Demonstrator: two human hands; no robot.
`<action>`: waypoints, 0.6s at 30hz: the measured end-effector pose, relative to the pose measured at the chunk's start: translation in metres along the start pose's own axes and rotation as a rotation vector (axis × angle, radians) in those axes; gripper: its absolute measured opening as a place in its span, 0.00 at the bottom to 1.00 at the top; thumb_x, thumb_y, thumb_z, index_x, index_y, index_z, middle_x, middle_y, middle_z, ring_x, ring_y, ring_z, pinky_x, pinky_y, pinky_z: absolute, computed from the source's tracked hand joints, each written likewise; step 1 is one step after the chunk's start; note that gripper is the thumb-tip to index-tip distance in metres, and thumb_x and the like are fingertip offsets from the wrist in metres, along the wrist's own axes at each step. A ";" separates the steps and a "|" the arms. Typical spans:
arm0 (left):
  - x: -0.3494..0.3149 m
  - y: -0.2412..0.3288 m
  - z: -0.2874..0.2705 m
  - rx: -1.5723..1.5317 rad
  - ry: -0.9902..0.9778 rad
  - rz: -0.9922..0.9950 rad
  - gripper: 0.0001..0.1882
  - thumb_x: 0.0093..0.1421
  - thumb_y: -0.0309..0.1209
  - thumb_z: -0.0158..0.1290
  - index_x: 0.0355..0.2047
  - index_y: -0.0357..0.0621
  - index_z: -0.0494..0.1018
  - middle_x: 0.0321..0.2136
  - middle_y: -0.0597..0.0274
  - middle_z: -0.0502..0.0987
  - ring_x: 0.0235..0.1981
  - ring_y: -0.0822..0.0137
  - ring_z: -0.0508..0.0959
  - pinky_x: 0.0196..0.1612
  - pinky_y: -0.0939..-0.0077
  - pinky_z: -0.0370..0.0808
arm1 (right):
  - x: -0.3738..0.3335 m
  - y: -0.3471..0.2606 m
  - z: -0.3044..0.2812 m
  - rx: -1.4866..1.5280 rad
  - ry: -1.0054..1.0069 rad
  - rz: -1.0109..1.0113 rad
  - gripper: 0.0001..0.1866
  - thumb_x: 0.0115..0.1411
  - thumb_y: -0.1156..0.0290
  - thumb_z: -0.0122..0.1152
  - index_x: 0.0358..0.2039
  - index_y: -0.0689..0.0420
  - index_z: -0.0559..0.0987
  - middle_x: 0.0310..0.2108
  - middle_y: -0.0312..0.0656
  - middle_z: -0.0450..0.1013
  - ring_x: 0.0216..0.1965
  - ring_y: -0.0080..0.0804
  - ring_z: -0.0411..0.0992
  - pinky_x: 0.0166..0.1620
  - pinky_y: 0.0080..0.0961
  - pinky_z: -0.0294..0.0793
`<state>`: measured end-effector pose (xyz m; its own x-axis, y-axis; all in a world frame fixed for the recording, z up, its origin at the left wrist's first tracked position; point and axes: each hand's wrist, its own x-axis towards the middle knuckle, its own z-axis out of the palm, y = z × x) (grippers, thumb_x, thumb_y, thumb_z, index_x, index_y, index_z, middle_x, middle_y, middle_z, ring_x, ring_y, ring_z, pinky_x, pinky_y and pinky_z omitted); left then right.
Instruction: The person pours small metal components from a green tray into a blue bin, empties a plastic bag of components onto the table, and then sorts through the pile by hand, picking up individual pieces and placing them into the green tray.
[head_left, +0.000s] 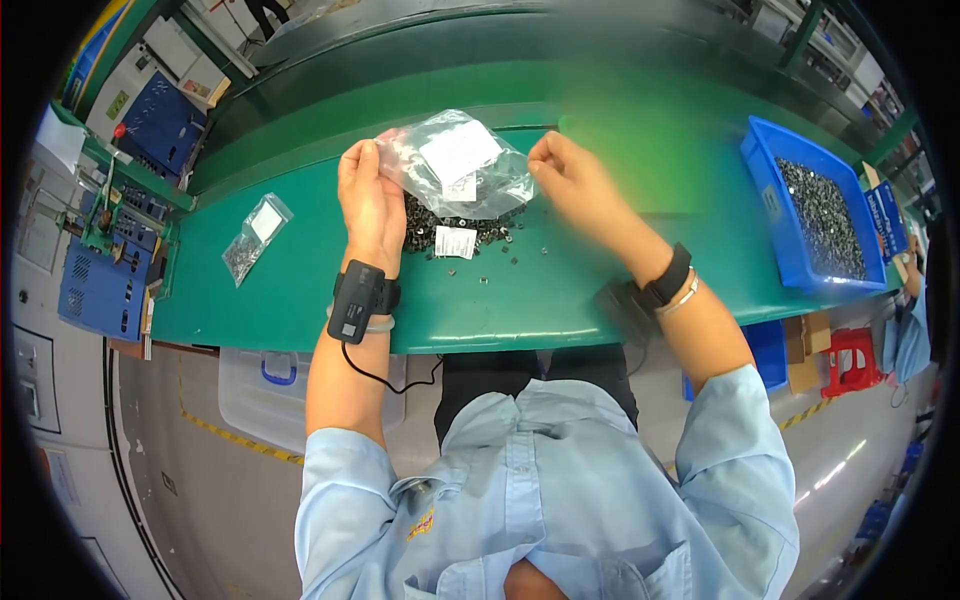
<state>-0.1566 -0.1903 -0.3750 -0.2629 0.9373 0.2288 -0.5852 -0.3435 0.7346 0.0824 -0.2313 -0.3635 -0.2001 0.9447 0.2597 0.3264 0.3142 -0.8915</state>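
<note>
Bag: In my head view, held over the pile on the counter, stretched left to right.
Left hand: fingers pinched on its left edge.
Right hand: fingers apparently pinching its right corner; neither hand nearer.

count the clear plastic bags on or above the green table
2: a large bag between the left hand and the right hand, and a smaller bag lying on the left part of the table.
</note>
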 end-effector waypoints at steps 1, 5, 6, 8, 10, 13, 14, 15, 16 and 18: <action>-0.001 0.001 0.000 0.001 0.001 -0.001 0.07 0.66 0.28 0.43 0.41 0.37 0.63 0.41 0.53 0.72 0.42 0.66 0.74 0.49 0.69 0.73 | -0.001 -0.003 0.002 -0.001 0.001 -0.007 0.05 0.61 0.70 0.51 0.33 0.58 0.71 0.22 0.28 0.64 0.23 0.14 0.61 0.27 0.15 0.62; -0.009 0.006 0.010 0.073 -0.069 0.070 0.07 0.66 0.28 0.43 0.41 0.37 0.63 0.41 0.54 0.72 0.42 0.66 0.74 0.49 0.72 0.73 | 0.010 0.002 -0.004 0.020 -0.022 -0.013 0.05 0.61 0.71 0.51 0.32 0.58 0.70 0.21 0.28 0.64 0.23 0.14 0.61 0.25 0.14 0.61; -0.012 0.006 0.009 0.095 -0.034 0.034 0.07 0.66 0.28 0.43 0.41 0.37 0.64 0.40 0.54 0.72 0.42 0.67 0.74 0.49 0.72 0.73 | 0.014 0.003 -0.007 0.031 -0.033 -0.012 0.04 0.61 0.71 0.51 0.32 0.58 0.70 0.21 0.28 0.64 0.23 0.13 0.61 0.25 0.14 0.60; -0.017 0.005 0.006 0.139 0.036 -0.040 0.07 0.66 0.28 0.43 0.41 0.37 0.64 0.40 0.54 0.72 0.41 0.67 0.74 0.48 0.73 0.73 | 0.018 -0.002 -0.010 0.024 -0.029 -0.015 0.04 0.61 0.71 0.51 0.31 0.57 0.70 0.20 0.28 0.64 0.22 0.13 0.61 0.24 0.14 0.60; -0.016 0.005 0.006 0.139 0.012 -0.038 0.07 0.66 0.28 0.43 0.41 0.37 0.64 0.39 0.55 0.72 0.41 0.67 0.74 0.48 0.73 0.73 | 0.019 -0.010 -0.011 0.011 -0.022 -0.020 0.05 0.60 0.70 0.52 0.31 0.57 0.70 0.20 0.28 0.64 0.20 0.13 0.60 0.22 0.14 0.59; -0.011 0.004 0.010 0.136 -0.039 -0.028 0.07 0.66 0.28 0.43 0.41 0.37 0.64 0.39 0.56 0.72 0.40 0.68 0.74 0.46 0.73 0.73 | 0.000 -0.014 -0.006 0.128 -0.058 0.092 0.05 0.60 0.70 0.52 0.31 0.57 0.70 0.19 0.28 0.64 0.19 0.13 0.60 0.21 0.14 0.59; -0.008 0.002 0.012 0.156 -0.019 -0.040 0.07 0.66 0.28 0.43 0.41 0.38 0.64 0.39 0.56 0.72 0.40 0.68 0.74 0.46 0.73 0.74 | -0.003 -0.015 -0.005 0.186 -0.077 0.146 0.05 0.60 0.69 0.52 0.31 0.57 0.70 0.19 0.28 0.64 0.18 0.13 0.60 0.20 0.14 0.59; -0.005 0.001 0.014 0.176 0.001 -0.052 0.07 0.65 0.28 0.44 0.41 0.38 0.64 0.39 0.56 0.72 0.40 0.68 0.74 0.46 0.72 0.74 | -0.002 -0.013 -0.004 0.187 -0.077 0.145 0.05 0.60 0.69 0.52 0.31 0.57 0.70 0.19 0.28 0.64 0.18 0.13 0.60 0.20 0.14 0.59; -0.005 -0.001 0.015 0.196 0.022 -0.065 0.07 0.65 0.28 0.44 0.41 0.38 0.64 0.39 0.56 0.73 0.40 0.68 0.74 0.45 0.72 0.74 | 0.002 -0.010 -0.001 0.173 -0.064 0.136 0.05 0.60 0.69 0.52 0.31 0.57 0.70 0.19 0.28 0.64 0.17 0.14 0.60 0.20 0.14 0.59; -0.007 -0.003 0.017 0.191 -0.002 -0.055 0.07 0.65 0.28 0.44 0.41 0.38 0.64 0.39 0.56 0.72 0.40 0.68 0.74 0.45 0.71 0.74 | 0.010 -0.005 0.001 0.144 -0.039 0.116 0.06 0.60 0.68 0.52 0.31 0.57 0.70 0.19 0.29 0.64 0.17 0.14 0.60 0.19 0.14 0.59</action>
<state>-0.1400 -0.1946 -0.3683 -0.2331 0.9545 0.1860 -0.4422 -0.2744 0.8539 0.0783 -0.2237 -0.3571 -0.2051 0.9687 0.1401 0.2147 0.1842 -0.9592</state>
